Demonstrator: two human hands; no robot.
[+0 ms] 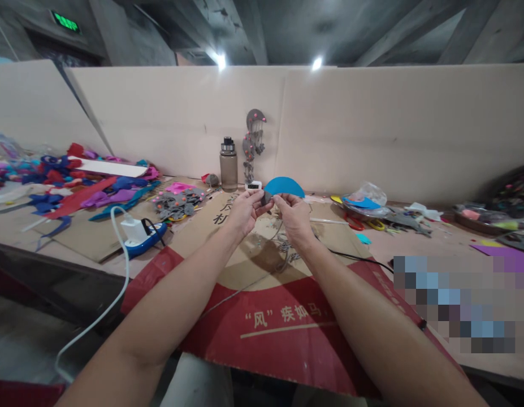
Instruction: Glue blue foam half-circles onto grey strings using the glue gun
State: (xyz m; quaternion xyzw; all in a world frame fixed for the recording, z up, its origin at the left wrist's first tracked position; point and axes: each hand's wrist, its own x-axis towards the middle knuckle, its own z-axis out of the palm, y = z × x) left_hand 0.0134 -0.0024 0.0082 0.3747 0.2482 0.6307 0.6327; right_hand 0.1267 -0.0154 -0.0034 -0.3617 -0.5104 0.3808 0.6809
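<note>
Over the cardboard, my left hand pinches a small dark grey piece that looks like felt. Close against its right edge, my right hand has thumb and fingertips pressed together; what they grip is too small to make out. Thin grey cord lies in loose loops below the hands, and one strand trails toward my left forearm. Behind my right hand is a blue half-round piece, partly covered by the fingers. The red and tan cardboard sheet lies under both hands.
A bottle stands near the partition, where a grey moon-shaped hanging ornament is. At left are grey pieces with pink dots, a blue power strip with a white cable, and coloured scraps. Scissors lie at right.
</note>
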